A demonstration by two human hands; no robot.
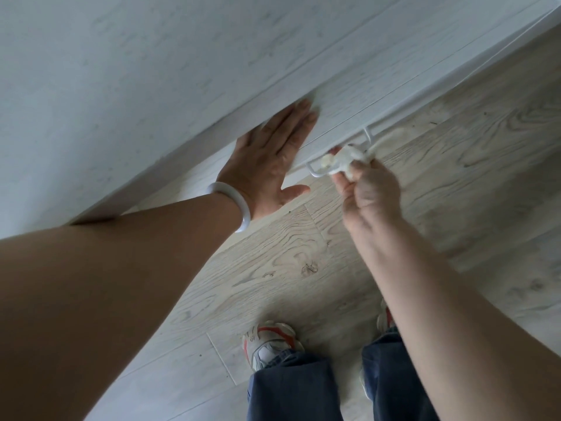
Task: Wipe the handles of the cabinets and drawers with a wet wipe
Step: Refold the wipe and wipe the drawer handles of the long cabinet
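Against the white wood-grain drawer front [349, 95], the left hand [273, 159] lies flat with fingers straight and spread, thumb splayed toward the floor, a pale bangle [230, 205] on its wrist. Maintain this brace: it likely keeps the drawer from sliding while the handle is rubbed. Just right of that hand, the white bar handle [315, 173] projects from the drawer's lower edge on two posts. The wet wipe [343, 159] is bunched around the bar's middle, and the right hand [370, 189] pinches it there with curled fingers. For a proper pass, wrap the wipe fully round the bar, draw it end to end, then work it around each post, where grime tends to collect. Whether the bar's back side is covered cannot be told from this view. Below, the wood-pattern floor [455, 177] and a sneaker [267, 341] are visible.
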